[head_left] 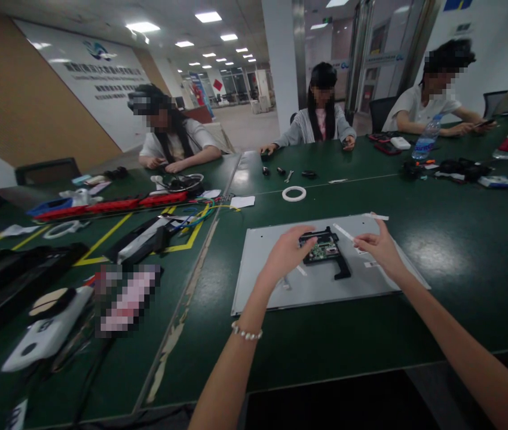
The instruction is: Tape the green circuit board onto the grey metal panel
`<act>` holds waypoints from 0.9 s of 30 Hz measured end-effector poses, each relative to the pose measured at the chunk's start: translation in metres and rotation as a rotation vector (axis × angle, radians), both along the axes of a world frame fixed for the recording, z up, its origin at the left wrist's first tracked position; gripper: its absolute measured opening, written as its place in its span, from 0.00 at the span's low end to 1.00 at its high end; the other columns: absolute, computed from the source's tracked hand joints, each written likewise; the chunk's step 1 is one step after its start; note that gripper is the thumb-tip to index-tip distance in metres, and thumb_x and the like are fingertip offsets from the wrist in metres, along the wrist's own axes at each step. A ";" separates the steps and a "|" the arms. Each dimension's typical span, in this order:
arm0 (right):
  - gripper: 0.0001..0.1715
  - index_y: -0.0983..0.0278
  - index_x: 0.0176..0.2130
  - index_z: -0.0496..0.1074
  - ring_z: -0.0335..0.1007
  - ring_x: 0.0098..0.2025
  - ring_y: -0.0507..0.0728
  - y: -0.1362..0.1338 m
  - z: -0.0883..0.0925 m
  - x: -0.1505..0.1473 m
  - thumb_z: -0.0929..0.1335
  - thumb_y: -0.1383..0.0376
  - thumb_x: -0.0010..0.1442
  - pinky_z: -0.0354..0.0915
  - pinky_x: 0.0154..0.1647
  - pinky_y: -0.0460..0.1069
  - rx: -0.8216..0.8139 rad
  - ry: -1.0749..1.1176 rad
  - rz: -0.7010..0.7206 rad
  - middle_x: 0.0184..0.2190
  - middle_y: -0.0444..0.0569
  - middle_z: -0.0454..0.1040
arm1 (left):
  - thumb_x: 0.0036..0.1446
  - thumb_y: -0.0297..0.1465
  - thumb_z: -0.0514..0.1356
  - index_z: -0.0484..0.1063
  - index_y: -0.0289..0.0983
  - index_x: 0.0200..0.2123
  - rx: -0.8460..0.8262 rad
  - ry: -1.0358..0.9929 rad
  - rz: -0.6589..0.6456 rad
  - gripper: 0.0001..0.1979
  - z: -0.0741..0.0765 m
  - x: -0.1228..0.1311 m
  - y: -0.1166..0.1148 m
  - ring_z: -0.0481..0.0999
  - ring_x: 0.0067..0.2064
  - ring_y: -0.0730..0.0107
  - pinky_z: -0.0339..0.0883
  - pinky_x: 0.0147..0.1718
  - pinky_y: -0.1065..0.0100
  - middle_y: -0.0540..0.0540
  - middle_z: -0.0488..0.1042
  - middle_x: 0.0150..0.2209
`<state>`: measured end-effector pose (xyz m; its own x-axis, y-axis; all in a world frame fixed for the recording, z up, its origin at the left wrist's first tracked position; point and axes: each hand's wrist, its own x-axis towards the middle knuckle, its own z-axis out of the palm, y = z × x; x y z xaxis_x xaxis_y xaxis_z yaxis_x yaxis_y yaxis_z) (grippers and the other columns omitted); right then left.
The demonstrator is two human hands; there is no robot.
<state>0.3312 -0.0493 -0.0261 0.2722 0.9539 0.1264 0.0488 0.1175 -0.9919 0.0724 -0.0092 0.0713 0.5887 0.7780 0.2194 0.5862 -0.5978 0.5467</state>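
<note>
My right hand point(377, 245) pinches the end of a short white tape strip point(343, 232) between thumb and finger. A second white strip point(380, 217) lies against its raised fingertip. My left hand point(287, 251), thumb and fingers apart, hovers at or touches the left edge of a black bracket point(342, 263) around a green circuit board point(323, 252); actual contact is unclear. Bracket and board rest on a flat grey panel point(258, 257), which also carries small white strips and labels. A bracelet circles my left wrist.
Beyond the panel lie a white tape roll point(294, 193), a small wrench point(288, 176) and small black items. Red-and-black tool cases, cables and a white device point(48, 334) crowd the left. Bottles point(427, 140) stand at the right. Several people sit around the green table point(218, 358).
</note>
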 end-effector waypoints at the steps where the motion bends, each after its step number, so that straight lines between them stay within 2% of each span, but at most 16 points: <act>1: 0.61 0.59 0.68 0.40 0.75 0.34 0.56 0.001 0.000 -0.001 0.74 0.53 0.48 0.72 0.37 0.52 0.001 -0.004 0.002 0.33 0.45 0.75 | 0.65 0.39 0.50 0.69 0.40 0.55 -0.032 -0.061 0.042 0.19 -0.001 0.012 0.012 0.70 0.55 0.63 0.62 0.57 0.61 0.43 0.71 0.55; 4: 0.62 0.60 0.68 0.39 0.75 0.33 0.56 0.002 0.000 -0.004 0.74 0.52 0.47 0.72 0.36 0.51 -0.004 -0.001 0.010 0.32 0.44 0.75 | 0.62 0.36 0.54 0.71 0.38 0.52 -0.135 -0.136 0.126 0.18 -0.010 0.046 0.044 0.74 0.49 0.64 0.66 0.52 0.64 0.42 0.75 0.49; 8: 0.61 0.60 0.67 0.40 0.75 0.33 0.56 0.005 0.000 -0.007 0.74 0.51 0.47 0.72 0.38 0.52 -0.005 0.027 0.032 0.33 0.45 0.75 | 0.57 0.35 0.59 0.74 0.36 0.47 -0.271 -0.091 0.073 0.16 -0.025 0.077 0.071 0.76 0.43 0.65 0.69 0.45 0.67 0.43 0.78 0.43; 12: 0.58 0.59 0.65 0.42 0.74 0.34 0.55 0.008 -0.001 -0.010 0.74 0.52 0.48 0.72 0.40 0.52 -0.005 0.054 0.048 0.32 0.44 0.75 | 0.55 0.34 0.59 0.75 0.32 0.43 -0.423 -0.062 -0.039 0.15 -0.038 0.088 0.084 0.76 0.31 0.69 0.69 0.32 0.70 0.44 0.78 0.31; 15: 0.57 0.59 0.65 0.42 0.75 0.34 0.55 0.010 -0.002 -0.012 0.74 0.52 0.48 0.72 0.41 0.53 -0.017 0.068 0.034 0.33 0.45 0.75 | 0.52 0.30 0.60 0.77 0.32 0.39 -0.500 -0.090 -0.094 0.12 -0.045 0.088 0.088 0.74 0.28 0.72 0.66 0.27 0.73 0.48 0.75 0.25; 19: 0.54 0.58 0.65 0.43 0.75 0.35 0.56 0.010 -0.005 -0.014 0.73 0.53 0.49 0.73 0.42 0.54 -0.004 0.068 0.012 0.36 0.47 0.75 | 0.49 0.27 0.60 0.78 0.33 0.33 -0.437 -0.130 -0.084 0.08 -0.048 0.085 0.091 0.73 0.27 0.73 0.64 0.27 0.74 0.49 0.74 0.23; 23: 0.51 0.56 0.65 0.43 0.76 0.36 0.56 0.014 -0.007 -0.019 0.71 0.54 0.52 0.72 0.43 0.54 0.026 0.028 -0.033 0.46 0.52 0.72 | 0.48 0.26 0.61 0.78 0.34 0.32 -0.285 -0.109 0.029 0.07 -0.043 0.083 0.093 0.73 0.29 0.71 0.66 0.31 0.72 0.49 0.75 0.25; 27: 0.50 0.57 0.66 0.45 0.76 0.35 0.55 0.027 -0.005 -0.027 0.70 0.55 0.53 0.72 0.39 0.53 0.032 -0.145 -0.076 0.45 0.52 0.72 | 0.49 0.25 0.61 0.78 0.35 0.33 -0.126 -0.054 0.152 0.07 -0.043 0.080 0.094 0.75 0.33 0.69 0.67 0.35 0.71 0.45 0.77 0.30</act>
